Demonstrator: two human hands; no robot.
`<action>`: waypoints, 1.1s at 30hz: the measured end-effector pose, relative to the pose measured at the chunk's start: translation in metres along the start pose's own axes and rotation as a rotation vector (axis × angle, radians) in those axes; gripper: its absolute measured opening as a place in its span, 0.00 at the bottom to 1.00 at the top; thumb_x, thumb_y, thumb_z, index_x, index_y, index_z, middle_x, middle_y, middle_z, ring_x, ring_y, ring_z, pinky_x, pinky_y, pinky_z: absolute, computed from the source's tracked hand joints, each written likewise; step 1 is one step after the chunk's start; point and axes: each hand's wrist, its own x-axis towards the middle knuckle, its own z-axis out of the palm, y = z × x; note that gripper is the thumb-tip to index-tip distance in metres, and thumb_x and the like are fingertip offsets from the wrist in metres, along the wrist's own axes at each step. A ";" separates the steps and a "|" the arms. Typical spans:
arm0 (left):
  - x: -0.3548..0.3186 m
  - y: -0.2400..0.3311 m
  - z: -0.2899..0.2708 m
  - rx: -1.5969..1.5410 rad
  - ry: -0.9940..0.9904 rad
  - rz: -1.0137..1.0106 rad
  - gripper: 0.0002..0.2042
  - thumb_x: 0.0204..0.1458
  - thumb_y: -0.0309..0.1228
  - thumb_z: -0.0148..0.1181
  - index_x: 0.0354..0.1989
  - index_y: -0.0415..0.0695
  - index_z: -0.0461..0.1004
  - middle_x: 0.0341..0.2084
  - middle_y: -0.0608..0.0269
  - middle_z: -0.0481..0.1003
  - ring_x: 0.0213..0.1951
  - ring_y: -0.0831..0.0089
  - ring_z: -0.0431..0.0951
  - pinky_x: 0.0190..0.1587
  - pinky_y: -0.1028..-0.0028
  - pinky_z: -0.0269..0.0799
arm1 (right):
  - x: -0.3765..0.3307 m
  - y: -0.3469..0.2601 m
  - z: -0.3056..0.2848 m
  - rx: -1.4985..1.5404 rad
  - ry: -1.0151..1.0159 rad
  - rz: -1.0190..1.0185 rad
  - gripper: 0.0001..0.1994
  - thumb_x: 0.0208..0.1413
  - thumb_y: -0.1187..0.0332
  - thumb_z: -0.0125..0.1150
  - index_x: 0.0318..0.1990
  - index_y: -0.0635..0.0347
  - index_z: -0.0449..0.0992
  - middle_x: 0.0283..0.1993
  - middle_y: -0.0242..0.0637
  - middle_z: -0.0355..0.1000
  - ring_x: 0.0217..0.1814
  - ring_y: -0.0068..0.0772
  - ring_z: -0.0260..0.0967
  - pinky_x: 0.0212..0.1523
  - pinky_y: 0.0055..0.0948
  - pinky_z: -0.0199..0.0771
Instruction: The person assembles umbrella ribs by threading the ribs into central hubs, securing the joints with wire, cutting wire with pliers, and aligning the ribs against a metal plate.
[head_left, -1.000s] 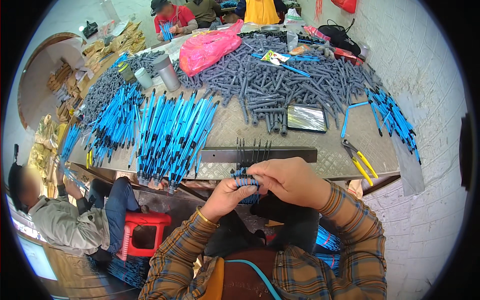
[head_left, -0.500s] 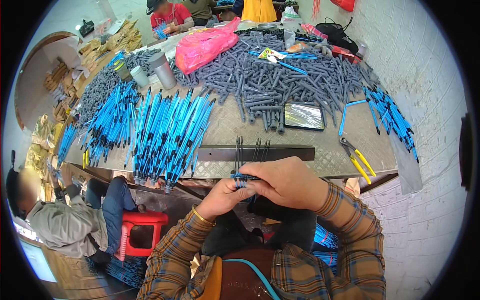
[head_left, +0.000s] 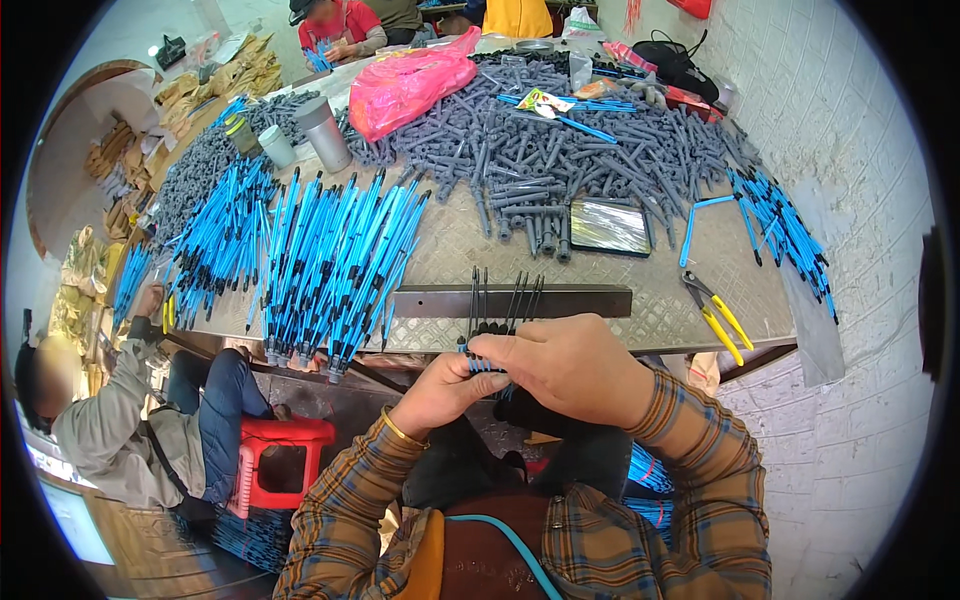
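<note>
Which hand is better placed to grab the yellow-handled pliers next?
Right. The yellow-handled pliers lie on the table's right side, just beyond the right hand. The left hand sits lower and further left, pinching the blue ends of the bundle of thin dark rods, so it would have to cross over.

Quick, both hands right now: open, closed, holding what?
Left hand: closed on the bundle of thin dark rods with blue ends.
Right hand: closed over the same bundle from above.

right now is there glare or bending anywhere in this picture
Head view: the dark tablet on the table mirrors bright light; fisheye bends the table edge and brick wall toward the rim; black corners frame it; the hands, left hand and right hand, look sharp.
</note>
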 end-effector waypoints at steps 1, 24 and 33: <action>0.000 0.000 0.000 -0.004 -0.001 0.001 0.08 0.55 0.25 0.52 0.41 0.38 0.73 0.35 0.72 0.73 0.38 0.85 0.69 0.43 0.80 0.66 | 0.000 0.000 0.000 0.002 -0.006 0.002 0.16 0.44 0.69 0.57 0.43 0.48 0.70 0.20 0.29 0.63 0.20 0.34 0.66 0.19 0.29 0.65; -0.006 0.008 0.012 0.121 0.205 0.116 0.07 0.52 0.19 0.51 0.39 0.36 0.73 0.34 0.65 0.75 0.40 0.80 0.72 0.43 0.78 0.68 | 0.022 -0.001 0.012 -0.054 0.162 -0.052 0.05 0.44 0.65 0.59 0.25 0.54 0.70 0.24 0.34 0.62 0.23 0.34 0.66 0.22 0.31 0.65; -0.008 0.026 0.010 -0.079 0.162 -0.070 0.08 0.51 0.22 0.53 0.38 0.35 0.75 0.36 0.55 0.76 0.39 0.69 0.76 0.45 0.71 0.71 | -0.011 0.180 0.001 -0.212 0.119 0.540 0.08 0.51 0.64 0.55 0.32 0.58 0.73 0.32 0.42 0.69 0.35 0.45 0.68 0.35 0.39 0.68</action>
